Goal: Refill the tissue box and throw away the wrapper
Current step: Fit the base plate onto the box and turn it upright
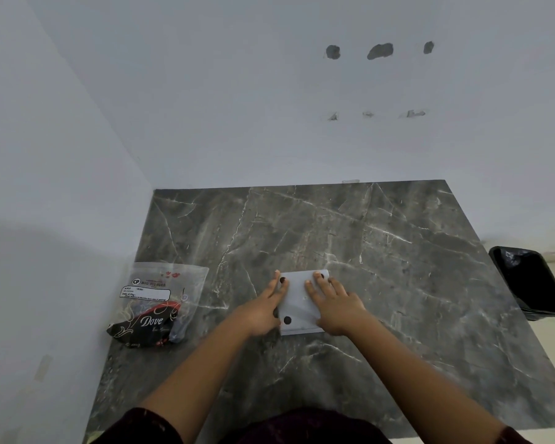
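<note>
A white tissue box (297,302) with round black dots at its corners lies flat in the middle of the dark marble table (382,251). My left hand (263,310) grips its left edge, fingers along the side. My right hand (335,304) rests flat on top of its right half, fingers spread. To the left, near the wall, lies the tissue pack in its wrapper (159,304), clear plastic above and black and red print below, with neither hand touching it.
A black bin (531,280) lined with a black bag stands on the floor past the table's right edge. White walls close the table's far and left sides. My dark sleeves show at the bottom of the view.
</note>
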